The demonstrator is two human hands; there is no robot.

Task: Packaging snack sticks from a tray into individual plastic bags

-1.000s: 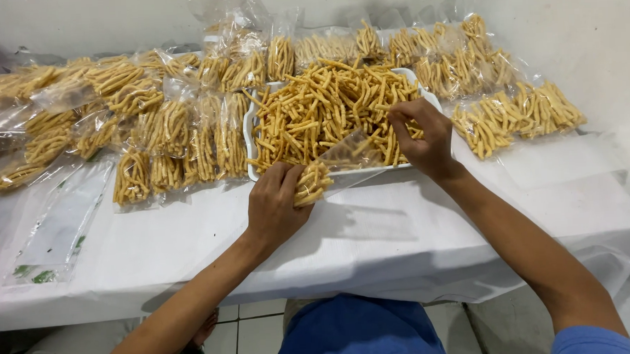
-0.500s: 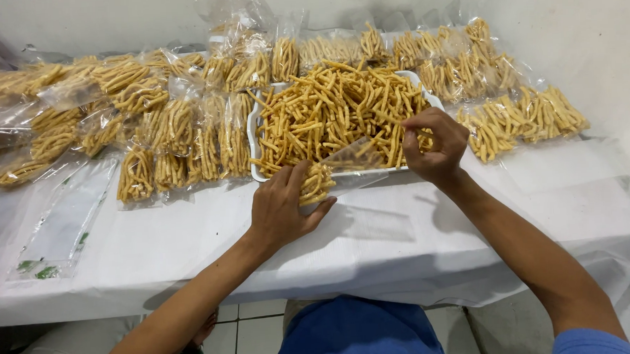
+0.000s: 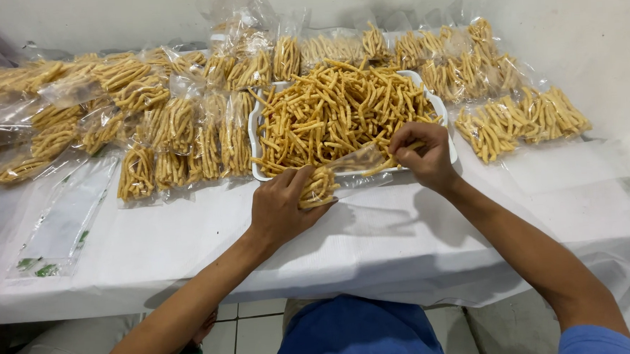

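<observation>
While the left hand (image 3: 279, 208) gripped a half-filled clear bag (image 3: 336, 174), right hand (image 3: 421, 153) fingers pinched snack sticks at its mouth, white tray (image 3: 445, 115) heaped behind, packed bags (image 3: 164, 127) across the worktop (image 3: 374, 245).

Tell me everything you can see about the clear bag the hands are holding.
The clear bag is thin, glossy plastic, lying tilted at the near rim of the white tray. Its lower end, packed with yellow snack sticks, is gripped by the left hand. Its open mouth points right, where the right hand feeds in a few sticks. The upper part looks mostly empty.
</observation>
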